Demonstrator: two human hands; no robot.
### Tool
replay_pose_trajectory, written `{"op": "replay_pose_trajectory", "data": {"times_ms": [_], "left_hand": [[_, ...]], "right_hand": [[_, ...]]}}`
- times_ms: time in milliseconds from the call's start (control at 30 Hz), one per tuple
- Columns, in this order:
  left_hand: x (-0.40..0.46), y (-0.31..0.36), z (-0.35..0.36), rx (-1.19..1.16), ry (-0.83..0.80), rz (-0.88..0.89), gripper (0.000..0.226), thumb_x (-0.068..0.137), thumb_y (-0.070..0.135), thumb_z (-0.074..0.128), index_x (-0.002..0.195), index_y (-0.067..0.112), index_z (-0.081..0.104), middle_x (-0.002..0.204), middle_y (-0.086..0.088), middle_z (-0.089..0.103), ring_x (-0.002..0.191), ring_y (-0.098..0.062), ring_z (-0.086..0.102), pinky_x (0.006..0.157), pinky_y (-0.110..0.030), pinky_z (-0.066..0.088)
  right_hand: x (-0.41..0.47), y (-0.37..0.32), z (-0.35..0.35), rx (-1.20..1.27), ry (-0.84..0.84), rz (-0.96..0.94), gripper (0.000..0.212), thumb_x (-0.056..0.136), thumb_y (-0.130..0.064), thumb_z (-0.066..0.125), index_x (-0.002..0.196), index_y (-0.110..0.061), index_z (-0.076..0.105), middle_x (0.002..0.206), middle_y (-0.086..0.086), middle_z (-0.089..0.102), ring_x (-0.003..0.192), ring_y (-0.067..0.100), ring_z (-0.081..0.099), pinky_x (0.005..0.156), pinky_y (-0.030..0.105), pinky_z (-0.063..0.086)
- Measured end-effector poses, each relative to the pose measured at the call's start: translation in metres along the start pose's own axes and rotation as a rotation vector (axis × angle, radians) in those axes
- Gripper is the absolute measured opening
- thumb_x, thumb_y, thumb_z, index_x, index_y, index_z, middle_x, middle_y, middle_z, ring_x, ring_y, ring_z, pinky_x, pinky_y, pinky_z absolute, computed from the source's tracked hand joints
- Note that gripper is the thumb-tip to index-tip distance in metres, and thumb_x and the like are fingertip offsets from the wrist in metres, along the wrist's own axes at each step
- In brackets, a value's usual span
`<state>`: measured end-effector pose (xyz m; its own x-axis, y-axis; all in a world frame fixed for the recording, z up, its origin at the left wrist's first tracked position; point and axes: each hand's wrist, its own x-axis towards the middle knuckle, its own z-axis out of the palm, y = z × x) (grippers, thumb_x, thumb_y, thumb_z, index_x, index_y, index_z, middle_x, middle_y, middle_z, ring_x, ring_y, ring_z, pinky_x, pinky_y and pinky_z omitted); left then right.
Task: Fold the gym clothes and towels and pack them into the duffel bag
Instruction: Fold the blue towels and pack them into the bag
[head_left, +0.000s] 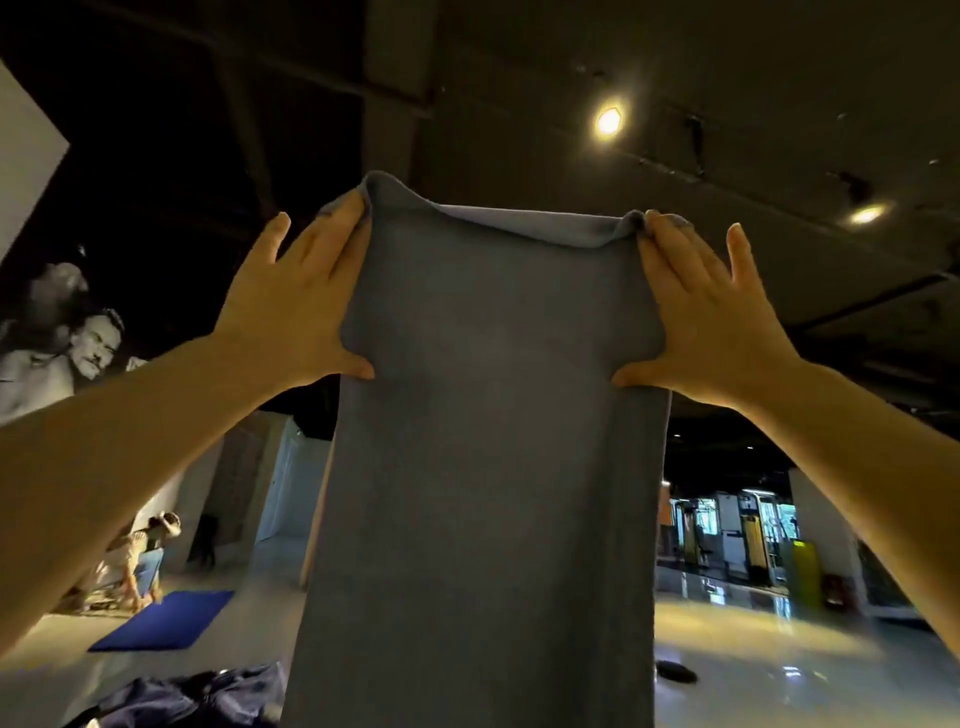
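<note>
A long grey-blue towel (488, 441) hangs straight down in front of me, held up high at its top edge. My left hand (296, 306) pinches the top left corner, thumb on the near face and fingers behind or along the edge. My right hand (711, 317) pinches the top right corner the same way. The towel's lower end runs out of the frame at the bottom. A dark navy garment (202, 696) lies crumpled on the floor at the lower left. No duffel bag is in view.
A blue exercise mat (166, 621) lies on the shiny floor at left, with a person (145, 556) bending over beside it. Gym machines (737, 530) stand far right. A small dark object (675, 672) lies on the floor right of the towel.
</note>
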<state>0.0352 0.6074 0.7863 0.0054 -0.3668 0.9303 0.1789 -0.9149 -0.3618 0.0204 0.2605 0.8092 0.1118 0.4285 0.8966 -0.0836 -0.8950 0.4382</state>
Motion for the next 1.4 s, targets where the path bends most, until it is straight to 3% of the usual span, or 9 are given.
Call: {"op": "replay_pose_trajectory", "data": {"times_ms": [367, 567, 667, 833, 967, 1100, 1200, 1267, 1400], "left_hand": [[-0.057, 0.046, 0.070, -0.089, -0.132, 0.070, 0.146, 0.034, 0.067, 0.085, 0.147, 0.000, 0.021, 0.153, -0.023, 0.027, 0.133, -0.036, 0.041, 0.105, -0.060, 0.030], [-0.105, 0.080, 0.158, -0.082, -0.301, 0.121, 0.148, 0.037, 0.072, 0.081, 0.149, 0.001, 0.017, 0.156, -0.017, 0.023, 0.140, -0.026, 0.021, 0.107, -0.058, 0.028], [-0.133, 0.096, 0.194, -0.151, -0.359, 0.119, 0.148, 0.034, 0.068, 0.084, 0.148, 0.003, 0.015, 0.153, -0.014, 0.027, 0.135, -0.025, 0.029, 0.104, -0.058, 0.035], [-0.180, 0.125, 0.231, -0.292, -0.363, 0.150, 0.115, 0.042, 0.048, 0.092, 0.132, -0.008, 0.048, 0.141, -0.020, 0.044, 0.120, -0.030, 0.042, 0.092, -0.056, 0.046], [-0.220, 0.145, 0.225, -0.601, -0.422, -0.067, 0.080, 0.072, 0.022, 0.082, 0.137, -0.005, 0.044, 0.143, -0.018, 0.044, 0.118, -0.041, 0.053, 0.098, -0.054, 0.044], [-0.269, 0.166, 0.182, -0.859, -0.404, -0.209, 0.053, 0.082, 0.014, 0.069, 0.129, -0.004, 0.055, 0.133, -0.015, 0.055, 0.117, -0.028, 0.054, 0.106, -0.037, 0.037], [-0.309, 0.175, 0.125, -1.097, -0.430, -0.492, 0.037, 0.081, 0.011, 0.072, 0.117, 0.011, 0.065, 0.122, 0.009, 0.061, 0.106, -0.004, 0.057, 0.095, -0.012, 0.040], [-0.329, 0.178, 0.088, -1.254, -0.482, -0.699, 0.026, 0.077, 0.021, 0.070, 0.100, 0.032, 0.069, 0.104, 0.018, 0.068, 0.099, 0.000, 0.063, 0.088, -0.013, 0.047], [-0.369, 0.180, 0.029, -1.346, -0.692, -0.830, 0.028, 0.068, 0.022, 0.076, 0.086, 0.036, 0.060, 0.086, 0.016, 0.069, 0.080, -0.004, 0.067, 0.075, -0.015, 0.051]], "right_hand": [[-0.061, -0.015, 0.088, 0.003, -0.118, -0.055, 0.131, 0.050, -0.076, 0.069, 0.146, 0.000, 0.025, 0.151, 0.019, 0.031, 0.137, 0.037, 0.034, 0.108, 0.067, 0.019], [-0.110, -0.051, 0.189, 0.166, -0.345, 0.012, 0.139, 0.052, -0.068, 0.079, 0.147, -0.013, -0.008, 0.154, 0.000, -0.006, 0.142, 0.019, -0.002, 0.115, 0.054, -0.006], [-0.126, -0.072, 0.226, 0.222, -0.471, 0.050, 0.131, 0.067, -0.067, 0.070, 0.138, -0.019, -0.029, 0.150, -0.003, -0.027, 0.144, 0.017, -0.015, 0.112, 0.047, -0.019], [-0.156, -0.109, 0.269, 0.390, -0.600, 0.153, 0.112, 0.077, -0.055, 0.068, 0.153, -0.015, -0.005, 0.160, -0.001, -0.012, 0.148, 0.020, 0.000, 0.118, 0.044, -0.002], [-0.194, -0.130, 0.269, 0.681, -0.620, 0.305, 0.084, 0.081, -0.030, 0.073, 0.147, -0.010, 0.026, 0.158, 0.000, 0.015, 0.139, 0.026, 0.030, 0.113, 0.041, 0.032], [-0.246, -0.148, 0.234, 0.957, -0.658, 0.527, 0.061, 0.084, -0.018, 0.072, 0.138, -0.009, 0.045, 0.142, 0.004, 0.045, 0.127, 0.020, 0.045, 0.101, 0.026, 0.038], [-0.292, -0.156, 0.196, 1.104, -0.624, 0.708, 0.036, 0.085, -0.010, 0.069, 0.120, -0.009, 0.061, 0.117, 0.008, 0.063, 0.102, 0.019, 0.060, 0.084, 0.019, 0.046], [-0.321, -0.158, 0.175, 1.151, -0.624, 0.776, 0.020, 0.085, -0.010, 0.069, 0.104, -0.011, 0.065, 0.101, 0.006, 0.067, 0.091, 0.021, 0.065, 0.074, 0.012, 0.048], [-0.368, -0.165, 0.128, 1.255, -0.729, 0.773, 0.025, 0.083, -0.011, 0.069, 0.096, -0.028, 0.056, 0.089, -0.008, 0.064, 0.081, 0.015, 0.067, 0.071, 0.013, 0.055]]}}
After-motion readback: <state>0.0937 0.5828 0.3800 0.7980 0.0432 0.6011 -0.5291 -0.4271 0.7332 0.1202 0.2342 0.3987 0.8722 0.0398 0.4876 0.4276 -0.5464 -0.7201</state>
